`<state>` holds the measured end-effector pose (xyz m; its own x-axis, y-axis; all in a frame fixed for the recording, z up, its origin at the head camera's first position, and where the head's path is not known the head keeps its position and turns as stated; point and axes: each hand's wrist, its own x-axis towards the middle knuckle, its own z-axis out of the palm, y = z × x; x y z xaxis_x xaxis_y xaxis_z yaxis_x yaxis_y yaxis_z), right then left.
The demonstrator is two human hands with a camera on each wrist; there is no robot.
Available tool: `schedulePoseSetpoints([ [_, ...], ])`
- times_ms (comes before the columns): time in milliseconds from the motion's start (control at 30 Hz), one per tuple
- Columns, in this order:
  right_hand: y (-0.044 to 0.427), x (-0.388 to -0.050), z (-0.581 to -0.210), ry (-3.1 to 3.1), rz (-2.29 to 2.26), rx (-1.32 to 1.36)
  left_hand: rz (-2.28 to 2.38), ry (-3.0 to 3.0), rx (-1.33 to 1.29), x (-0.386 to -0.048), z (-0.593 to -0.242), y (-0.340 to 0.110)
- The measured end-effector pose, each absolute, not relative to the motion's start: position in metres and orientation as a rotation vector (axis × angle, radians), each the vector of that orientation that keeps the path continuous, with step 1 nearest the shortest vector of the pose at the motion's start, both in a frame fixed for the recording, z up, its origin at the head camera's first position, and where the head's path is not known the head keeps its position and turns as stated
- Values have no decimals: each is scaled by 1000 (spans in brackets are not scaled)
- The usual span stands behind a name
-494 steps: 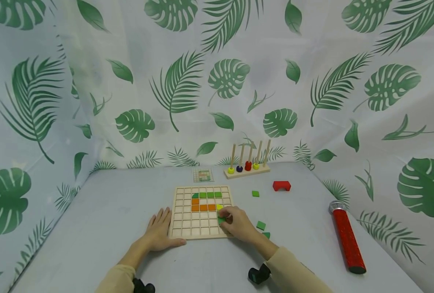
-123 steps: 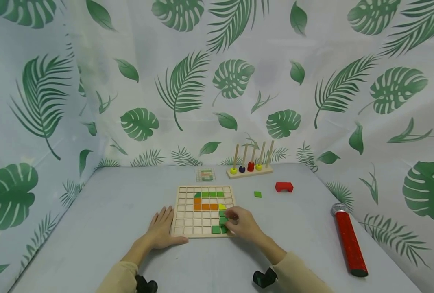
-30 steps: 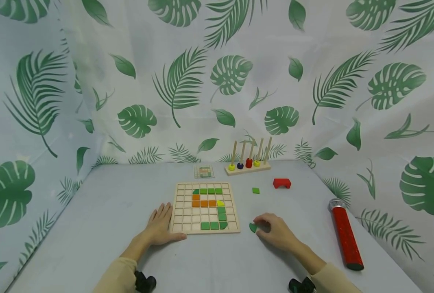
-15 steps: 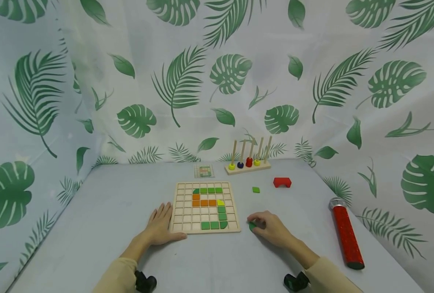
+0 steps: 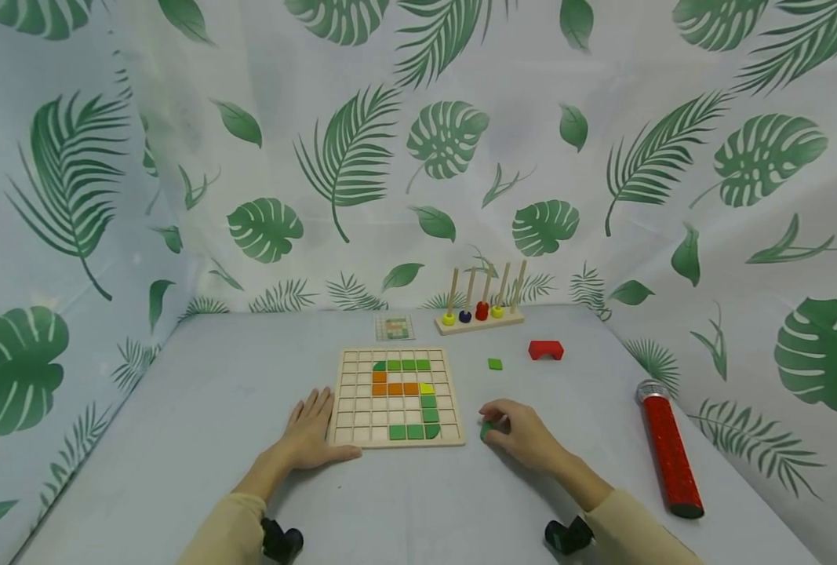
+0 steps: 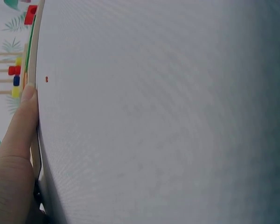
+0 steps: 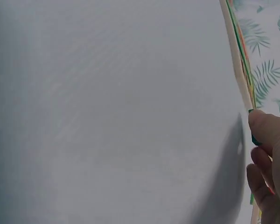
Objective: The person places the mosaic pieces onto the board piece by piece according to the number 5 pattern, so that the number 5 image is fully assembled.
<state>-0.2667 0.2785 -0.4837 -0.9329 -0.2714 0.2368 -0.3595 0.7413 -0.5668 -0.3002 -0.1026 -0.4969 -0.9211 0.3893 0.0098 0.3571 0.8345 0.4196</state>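
My right hand is just to the right of the wooden grid board, pinching a dark green tile between thumb and finger. In the right wrist view the tile shows beyond the thumb, mostly covered. My left hand lies flat with spread fingers against the left edge of the grid board, its thumb along the near edge. On the board, a row of green tiles, orange tiles, a yellow tile and more green tiles form a bent path.
A loose green tile and a red arch block lie right of the board. Behind it are a pattern card and a peg stand with coloured beads. A red cylinder lies far right.
Several green tiles have been added down the board's right side and along its lower row. My right hand has left the board and picked up a green tile. The left hand stays put.
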Motion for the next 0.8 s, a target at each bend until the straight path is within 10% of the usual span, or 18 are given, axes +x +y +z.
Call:
schedulePoseSetpoints([
  [800, 240, -280, -472, -2656, 936, 800, 629, 2911, 561, -299, -492, -101],
])
